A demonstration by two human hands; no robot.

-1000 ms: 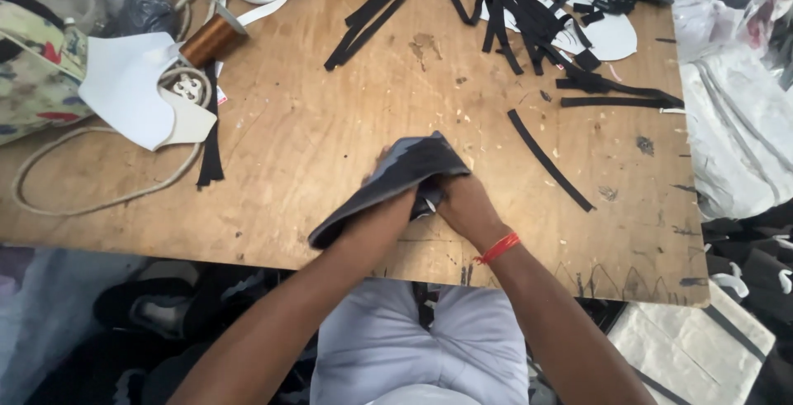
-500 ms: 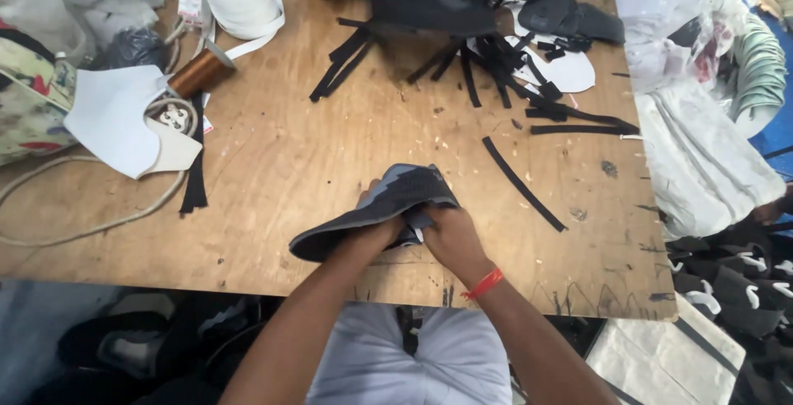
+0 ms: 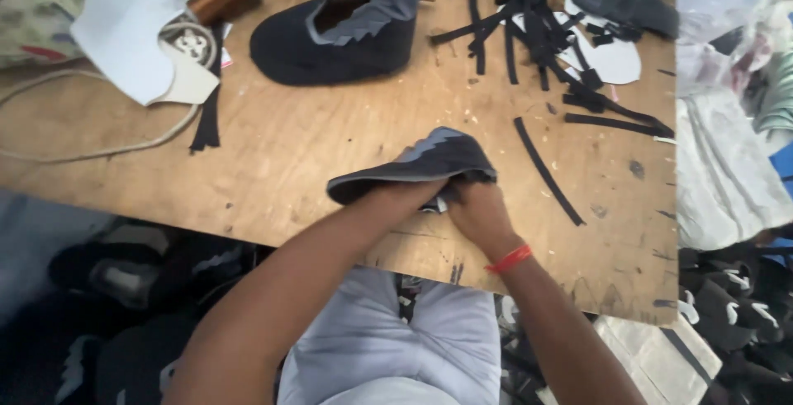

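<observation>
At the table (image 3: 314, 149) edge, two hands (image 3: 450, 203) together clamp one dark shoe upper (image 3: 417, 165).

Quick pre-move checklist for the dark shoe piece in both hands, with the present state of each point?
1. Left hand grips the shoe piece: ok.
2. Right hand grips it too: ok.
3. Piece lies over the table, not past its edge: ok.
4. Black strip lies apart from the piece: ok.
5. Finished shoe out of the way: ok.
6. Fingers under the piece: cannot tell.
</observation>
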